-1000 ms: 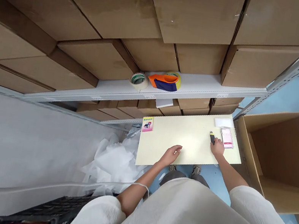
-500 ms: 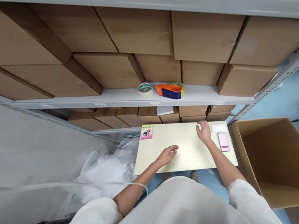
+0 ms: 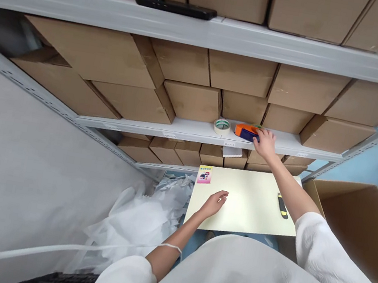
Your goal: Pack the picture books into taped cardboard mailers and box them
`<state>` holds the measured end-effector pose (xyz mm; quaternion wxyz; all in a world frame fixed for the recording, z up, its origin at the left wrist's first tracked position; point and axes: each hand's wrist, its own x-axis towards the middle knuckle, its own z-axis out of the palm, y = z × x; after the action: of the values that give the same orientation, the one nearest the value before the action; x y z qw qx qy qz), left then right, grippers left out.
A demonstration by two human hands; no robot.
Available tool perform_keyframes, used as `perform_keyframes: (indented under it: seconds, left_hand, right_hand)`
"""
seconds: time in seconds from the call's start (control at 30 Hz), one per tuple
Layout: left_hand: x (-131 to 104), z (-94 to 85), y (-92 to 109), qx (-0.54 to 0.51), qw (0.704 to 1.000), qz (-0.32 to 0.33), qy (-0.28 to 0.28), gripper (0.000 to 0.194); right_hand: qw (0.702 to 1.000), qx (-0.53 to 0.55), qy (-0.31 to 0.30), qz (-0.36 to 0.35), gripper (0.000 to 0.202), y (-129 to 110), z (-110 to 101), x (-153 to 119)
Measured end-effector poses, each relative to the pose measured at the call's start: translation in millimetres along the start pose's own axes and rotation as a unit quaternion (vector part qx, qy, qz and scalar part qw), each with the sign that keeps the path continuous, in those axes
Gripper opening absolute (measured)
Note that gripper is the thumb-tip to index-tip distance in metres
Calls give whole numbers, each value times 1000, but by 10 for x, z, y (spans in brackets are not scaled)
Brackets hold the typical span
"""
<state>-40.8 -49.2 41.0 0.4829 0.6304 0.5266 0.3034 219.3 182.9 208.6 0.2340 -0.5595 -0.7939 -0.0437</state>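
Note:
My right hand (image 3: 265,144) reaches to the shelf, its fingers round the right end of an orange and dark blue tape dispenser (image 3: 244,131), which rests on the shelf board. Just left of the dispenser lies a cream tape roll (image 3: 216,127). Over the pale tabletop (image 3: 242,214), my left hand (image 3: 213,204) hangs with fingers loosely curled and apart, holding nothing. A small colourful card (image 3: 204,175) is near the table's far left corner. Beside my right forearm lies a black and yellow tool (image 3: 283,207).
Cardboard boxes (image 3: 190,103) fill the metal shelves (image 3: 207,35) ahead. On the upper beam lies a black object (image 3: 176,7). A large open carton (image 3: 355,214) stands right of the table. Crumpled white sheeting (image 3: 142,221) lies at the left, and a white strand crosses my left forearm.
My right hand has moved from above the table up to the dispenser and closed on its end. The view has shifted. The black and yellow tool shows now; the phone does not.

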Motion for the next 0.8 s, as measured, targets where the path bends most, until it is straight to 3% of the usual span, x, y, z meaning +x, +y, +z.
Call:
perform_keyframes:
  seconds: [0.2, 0.4, 0.53, 0.63, 0.8]
  left_hand:
    - [-52, -67, -96, -5, 1000, -2, 7, 31]
    - [21, 20, -16, 5, 1000, -2, -14, 33]
    - [114, 188, 83, 6, 999, 3, -31, 33]
    - [163, 374, 141, 4, 999, 0, -49, 32]
    - [186, 696, 168, 7, 996, 2, -85, 31]
  right_hand:
    - [997, -56, -46, -4, 47, -17, 15, 136]
    - [999, -27, -32, -15, 44, 16, -94, -103]
    - [999, 24, 21, 0, 43, 96, -179, -596]
    - [999, 39, 15, 24, 44, 126, -175, -1124]
    - [993, 44, -46, 95, 35, 224, 136, -1985]
